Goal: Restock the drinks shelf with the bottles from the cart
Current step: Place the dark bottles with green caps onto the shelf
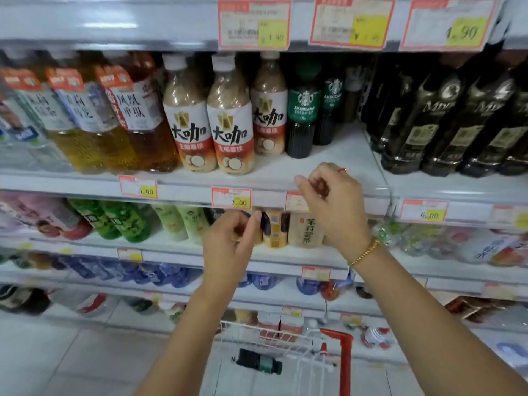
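Note:
A dark bottle with a green label (258, 361) lies on its side in the white wire cart (297, 342) at the bottom centre. Two matching green-labelled Americano bottles (303, 110) stand at the back of the middle shelf (337, 155), with bare shelf in front of them. My left hand (228, 238) hangs in the air before the lower shelf, fingers loosely curled and holding nothing. My right hand (334, 201) is higher, at the middle shelf's front edge, also loosely curled and empty.
Milky coffee bottles (228, 121) stand left of the Americano bottles, amber tea bottles (125, 118) further left, dark bottles (445, 118) to the right. Small bottles (303, 227) fill the shelf below. Price tags (231, 198) line the shelf edges. The cart has a red handle (344, 364).

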`<action>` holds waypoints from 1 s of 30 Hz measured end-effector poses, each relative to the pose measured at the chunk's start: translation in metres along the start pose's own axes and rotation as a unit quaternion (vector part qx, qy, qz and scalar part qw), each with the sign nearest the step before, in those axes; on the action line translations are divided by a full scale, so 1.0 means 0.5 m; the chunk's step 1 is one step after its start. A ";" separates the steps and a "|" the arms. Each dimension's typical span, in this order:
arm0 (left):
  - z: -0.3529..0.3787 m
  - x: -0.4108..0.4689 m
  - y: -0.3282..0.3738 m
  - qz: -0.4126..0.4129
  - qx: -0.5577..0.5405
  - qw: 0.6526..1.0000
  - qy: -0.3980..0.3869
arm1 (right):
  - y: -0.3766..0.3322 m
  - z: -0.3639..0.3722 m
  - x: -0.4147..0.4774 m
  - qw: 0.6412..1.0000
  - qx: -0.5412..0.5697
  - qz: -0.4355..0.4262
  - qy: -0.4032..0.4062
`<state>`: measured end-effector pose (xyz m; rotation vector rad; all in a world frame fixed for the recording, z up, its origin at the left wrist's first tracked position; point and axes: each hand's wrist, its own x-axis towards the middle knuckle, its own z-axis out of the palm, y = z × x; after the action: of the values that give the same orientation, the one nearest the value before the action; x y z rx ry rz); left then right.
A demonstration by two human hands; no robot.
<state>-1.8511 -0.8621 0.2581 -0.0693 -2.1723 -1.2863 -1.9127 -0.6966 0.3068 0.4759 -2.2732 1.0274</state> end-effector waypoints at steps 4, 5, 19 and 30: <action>-0.021 -0.164 -0.184 -0.123 0.116 0.977 -0.132 | 0.032 0.092 -0.211 0.961 0.006 0.060 -0.268; -0.027 -0.212 -0.235 -0.169 0.141 0.962 -0.160 | 0.055 0.126 -0.266 0.941 0.001 0.090 -0.327; -0.071 -0.660 -0.728 -0.406 0.289 0.782 -0.374 | 0.425 0.539 -0.812 0.640 -0.055 0.555 -0.529; -0.082 -0.717 -0.849 -0.226 0.279 0.857 -0.369 | 0.565 0.720 -0.964 0.680 -0.123 0.451 -0.564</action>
<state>-1.6825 -1.0292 -0.2462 0.2368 -3.3164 -0.8540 -1.8303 -0.7555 -0.3498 -0.3704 -3.9293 0.8528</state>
